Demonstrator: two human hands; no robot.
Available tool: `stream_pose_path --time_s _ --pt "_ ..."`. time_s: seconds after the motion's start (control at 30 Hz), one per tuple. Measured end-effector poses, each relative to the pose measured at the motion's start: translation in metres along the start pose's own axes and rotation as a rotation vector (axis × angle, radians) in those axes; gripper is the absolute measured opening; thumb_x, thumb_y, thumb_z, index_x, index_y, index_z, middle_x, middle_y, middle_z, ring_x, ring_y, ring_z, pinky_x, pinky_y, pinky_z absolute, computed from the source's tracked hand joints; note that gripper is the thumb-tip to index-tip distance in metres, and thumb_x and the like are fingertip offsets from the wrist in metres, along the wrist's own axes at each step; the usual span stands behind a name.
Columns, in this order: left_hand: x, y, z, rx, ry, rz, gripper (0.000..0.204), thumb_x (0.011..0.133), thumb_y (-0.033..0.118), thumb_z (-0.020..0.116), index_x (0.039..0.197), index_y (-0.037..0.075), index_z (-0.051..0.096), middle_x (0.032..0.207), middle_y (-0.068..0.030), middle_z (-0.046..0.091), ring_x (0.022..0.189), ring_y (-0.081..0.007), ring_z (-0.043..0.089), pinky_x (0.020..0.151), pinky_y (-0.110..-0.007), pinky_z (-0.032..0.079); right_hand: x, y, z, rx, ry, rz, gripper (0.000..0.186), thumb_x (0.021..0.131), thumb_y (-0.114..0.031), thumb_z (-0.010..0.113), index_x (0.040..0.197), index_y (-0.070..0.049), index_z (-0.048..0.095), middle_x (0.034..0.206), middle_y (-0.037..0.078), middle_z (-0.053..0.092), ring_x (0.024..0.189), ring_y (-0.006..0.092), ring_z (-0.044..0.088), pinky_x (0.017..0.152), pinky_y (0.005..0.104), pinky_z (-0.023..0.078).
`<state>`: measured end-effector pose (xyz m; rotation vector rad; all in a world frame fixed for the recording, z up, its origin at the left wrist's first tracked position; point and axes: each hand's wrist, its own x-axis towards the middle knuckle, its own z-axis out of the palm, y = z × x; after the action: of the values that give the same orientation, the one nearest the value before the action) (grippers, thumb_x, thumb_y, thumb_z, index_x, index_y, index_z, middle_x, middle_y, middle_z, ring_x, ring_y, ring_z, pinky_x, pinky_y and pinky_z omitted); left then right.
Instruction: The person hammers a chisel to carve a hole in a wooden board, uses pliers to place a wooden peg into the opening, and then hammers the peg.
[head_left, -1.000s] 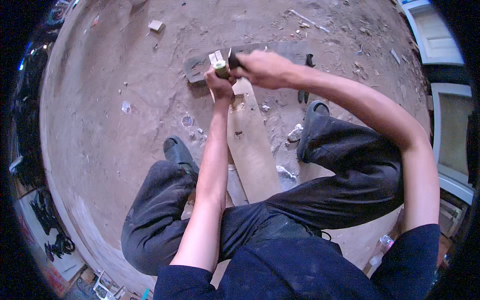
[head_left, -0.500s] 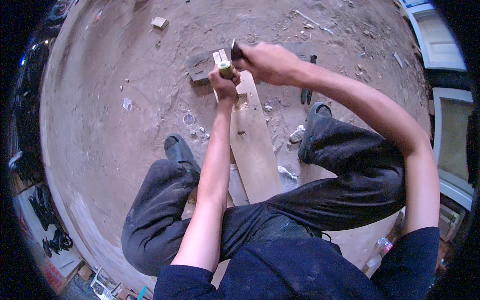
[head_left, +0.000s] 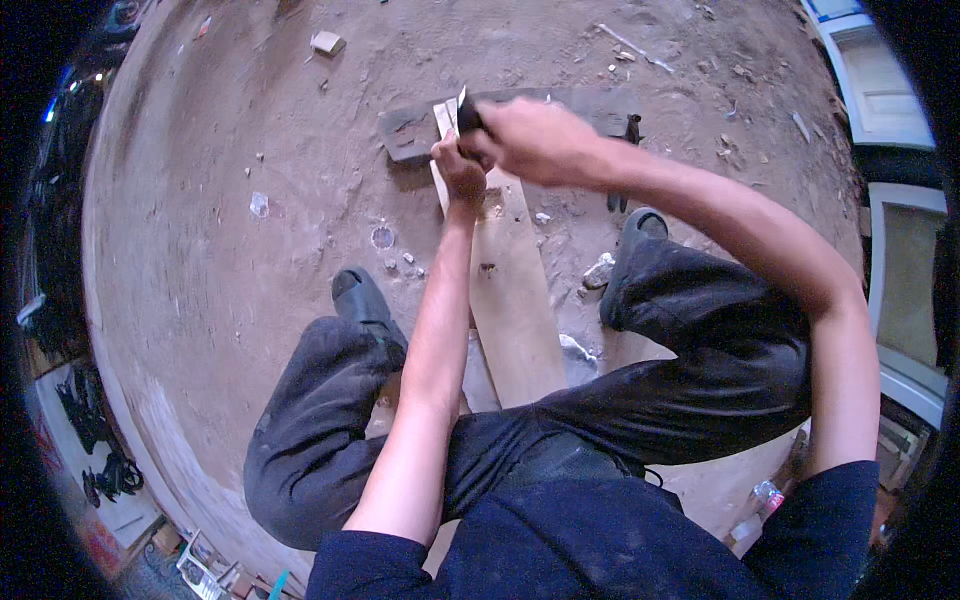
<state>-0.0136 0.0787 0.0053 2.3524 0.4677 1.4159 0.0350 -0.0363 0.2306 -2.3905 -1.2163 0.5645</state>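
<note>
A pale wooden plank (head_left: 515,310) runs away from me between my legs, with a squared notch (head_left: 492,203) cut near its far end. My left hand (head_left: 463,172) is closed above the plank, beside this notch, around an upright tool that looks like a chisel; its blade is hidden. My right hand (head_left: 540,140), blurred, grips a dark-headed hammer (head_left: 467,112) with a bright edge. The hammer's head is right over my left hand and covers the top of the chisel handle. Its own handle is mostly hidden in my fist.
A dark flat board (head_left: 408,135) lies crosswise under the plank's far end. Dark pincers (head_left: 632,130) rest right of it. White lumps (head_left: 600,270) and wood scraps (head_left: 327,43) dot the dirt floor. Framed panels (head_left: 905,270) stand at the right.
The hammer has come down and left, now hiding the round greenish handle end seen before. My left hand keeps its hold, while the whole view has shifted slightly.
</note>
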Motion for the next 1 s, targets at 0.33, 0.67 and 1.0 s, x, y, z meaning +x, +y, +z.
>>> stream_pose_path --time_s 0.33,0.67,1.0 --pt "0.034 0.039 -0.021 -0.981 -0.260 -0.964 0.049 0.093 0.040 0.029 0.070 0.003 0.052 0.054 -0.0050 0.051 0.041 -0.0140 0.044 0.039 -0.026 0.033 0.043 0.049 0.013 0.006 0.064 -0.160 0.037 0.095 -0.034 0.048 0.099 0.000 0.062 0.077 0.024 0.062 0.074 0.0384 0.063 0.064 0.0445 0.045" --pt "0.038 0.032 -0.023 -1.220 -0.408 -0.983 0.053 0.093 0.043 0.029 0.065 0.004 0.051 0.052 -0.0045 0.049 0.039 -0.0113 0.041 0.038 -0.024 0.030 0.038 0.031 -0.005 0.145 0.561 -0.415 0.033 0.095 -0.031 0.048 0.101 -0.001 0.060 0.072 0.021 0.060 0.070 0.0323 0.062 0.060 0.0414 0.045" --pt "0.048 0.028 -0.017 -1.135 -0.265 -1.120 0.054 0.093 0.048 0.027 0.072 0.006 0.052 0.050 -0.0025 0.046 0.038 -0.0120 0.040 0.036 -0.025 0.029 0.040 0.053 0.002 0.273 0.214 -0.054 0.035 0.094 -0.033 0.050 0.099 -0.001 0.064 0.084 0.022 0.064 0.082 0.0339 0.063 0.072 0.0408 0.046"
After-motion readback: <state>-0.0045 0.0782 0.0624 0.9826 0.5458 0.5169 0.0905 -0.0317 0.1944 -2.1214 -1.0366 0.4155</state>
